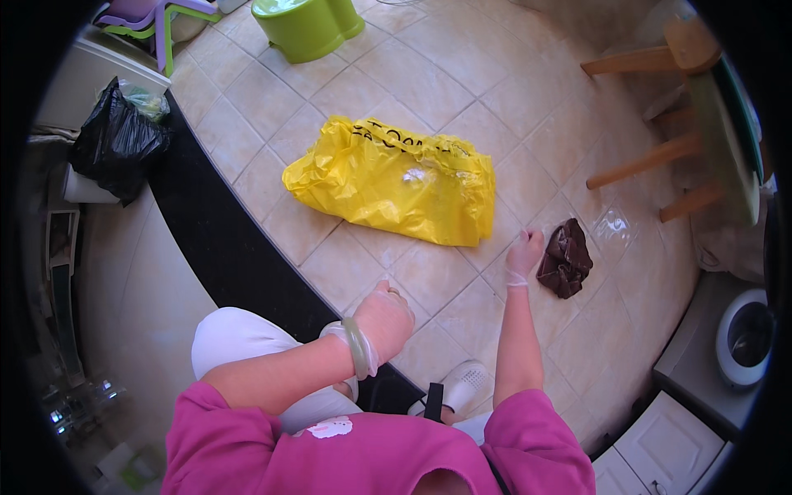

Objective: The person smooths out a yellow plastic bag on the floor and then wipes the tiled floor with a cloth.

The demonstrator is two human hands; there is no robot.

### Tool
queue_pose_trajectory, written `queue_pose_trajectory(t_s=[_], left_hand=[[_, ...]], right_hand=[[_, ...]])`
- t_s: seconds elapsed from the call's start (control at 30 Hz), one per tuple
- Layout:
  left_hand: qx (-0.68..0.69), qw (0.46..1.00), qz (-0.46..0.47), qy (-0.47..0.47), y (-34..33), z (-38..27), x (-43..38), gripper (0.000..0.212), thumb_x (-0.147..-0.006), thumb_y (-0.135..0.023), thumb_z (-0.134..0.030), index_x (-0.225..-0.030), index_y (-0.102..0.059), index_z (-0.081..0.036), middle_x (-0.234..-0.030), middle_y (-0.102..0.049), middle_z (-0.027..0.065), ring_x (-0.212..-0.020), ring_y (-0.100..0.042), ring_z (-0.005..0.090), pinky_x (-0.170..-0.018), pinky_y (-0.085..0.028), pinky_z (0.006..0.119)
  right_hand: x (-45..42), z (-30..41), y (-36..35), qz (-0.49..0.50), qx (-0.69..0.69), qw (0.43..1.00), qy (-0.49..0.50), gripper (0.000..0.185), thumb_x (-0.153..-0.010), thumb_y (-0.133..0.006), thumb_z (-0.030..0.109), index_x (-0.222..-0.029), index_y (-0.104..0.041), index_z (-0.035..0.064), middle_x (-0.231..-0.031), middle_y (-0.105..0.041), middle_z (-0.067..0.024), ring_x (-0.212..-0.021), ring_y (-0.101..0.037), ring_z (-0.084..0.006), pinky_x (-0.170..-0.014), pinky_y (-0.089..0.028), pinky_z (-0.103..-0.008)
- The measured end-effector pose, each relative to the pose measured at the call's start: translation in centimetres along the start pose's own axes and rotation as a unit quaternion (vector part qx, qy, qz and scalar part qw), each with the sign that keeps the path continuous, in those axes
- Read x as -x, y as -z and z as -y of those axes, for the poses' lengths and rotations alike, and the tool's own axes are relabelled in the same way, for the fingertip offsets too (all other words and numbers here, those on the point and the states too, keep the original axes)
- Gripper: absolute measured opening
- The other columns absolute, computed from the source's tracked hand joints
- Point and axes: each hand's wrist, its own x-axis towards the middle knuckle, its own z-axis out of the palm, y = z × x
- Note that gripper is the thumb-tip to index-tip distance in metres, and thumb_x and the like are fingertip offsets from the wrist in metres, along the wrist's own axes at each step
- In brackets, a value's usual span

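My left hand (387, 322), in a clear plastic glove with a pale green bangle at the wrist, is curled above the floor near my knee. No object shows in its fingers. Also gloved, my right hand (525, 252) is closed low over the tiles, just left of a crumpled dark brown cloth or bag (565, 260). A narrow gap separates them, and nothing is visible in that hand. Ahead of both hands lies a crumpled yellow plastic bag (396, 192) with black printing along its far side. What it contains, if anything, is hidden.
A black floor strip (235, 223) runs along the left, with a black plastic bag (120, 142) beyond it. Farther ahead stands a green plastic stool (309, 31). Wooden furniture legs (643, 162) reach in from the right, above a front-loading washing machine (745, 337).
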Motion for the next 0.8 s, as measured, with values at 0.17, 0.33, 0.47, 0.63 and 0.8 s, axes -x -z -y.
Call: queue_pose_trajectory(t_s=[0.17, 0.33, 0.47, 0.63, 0.8], left_hand=[[-0.008, 1.0, 0.002, -0.001, 0.4, -0.2, -0.2, 0.016, -0.07, -0.057, -0.018, -0.081, -0.063, -0.008, -0.078, -0.062, 0.0088, -0.079, -0.058, 0.0205, -0.08, -0.039, 0.033], [-0.013, 1.0, 0.003, -0.001, 1.0, -0.1, 0.1, 0.015, -0.071, -0.056, -0.017, -0.081, -0.063, -0.008, -0.078, -0.062, 0.0093, -0.078, -0.059, 0.0208, -0.08, -0.039, 0.033], [0.005, 1.0, -0.002, -0.007, 1.0, -0.3, 0.1, 0.015, -0.071, -0.058, -0.017, -0.082, -0.062, -0.007, -0.08, -0.062, 0.0104, -0.08, -0.058, 0.0219, -0.08, -0.039, 0.034], [0.027, 1.0, 0.011, -0.005, 0.2, 0.2, 0.1, 0.017, -0.072, -0.059, -0.018, -0.085, -0.061, -0.006, -0.083, -0.062, 0.0107, -0.085, -0.058, 0.0229, -0.082, -0.039, 0.035], [-0.006, 0.999, 0.033, -0.012, 0.9, -0.1, -0.5, 0.018, -0.074, -0.06, -0.021, -0.085, -0.061, -0.006, -0.082, -0.061, 0.0098, -0.087, -0.057, 0.0227, -0.085, -0.037, 0.034]], right_hand=[[-0.6, 12.3, -1.9, -0.03, -0.136, 0.977, 0.161, 0.008, -0.072, -0.051, -0.006, -0.076, -0.048, 0.0008, -0.073, -0.049, -0.0133, -0.073, -0.049, -0.0297, -0.065, -0.04, -0.0368], [-0.1, 17.9, -6.6, 0.042, -0.098, 0.958, 0.268, 0.007, -0.072, -0.058, 0.001, -0.075, -0.053, 0.0043, -0.075, -0.052, -0.0124, -0.074, -0.05, -0.0309, -0.065, -0.04, -0.0396], [-0.9, 17.5, -9.0, 0.1, -0.056, 0.962, 0.248, 0.006, -0.071, -0.063, 0.008, -0.073, -0.058, 0.007, -0.074, -0.057, -0.0105, -0.075, -0.054, -0.0295, -0.067, -0.044, -0.0395], [-0.7, 18.3, -8.1, 0.155, -0.007, 0.965, 0.21, 0.005, -0.071, -0.064, 0.011, -0.075, -0.062, 0.0091, -0.073, -0.059, -0.0092, -0.076, -0.057, -0.0283, -0.07, -0.046, -0.0383], [-0.5, 16.9, -7.5, 0.131, -0.087, 0.94, 0.303, 0.01, -0.071, -0.063, 0.005, -0.08, -0.064, 0.0082, -0.076, -0.059, -0.0092, -0.077, -0.057, -0.0299, -0.07, -0.045, -0.0386]])
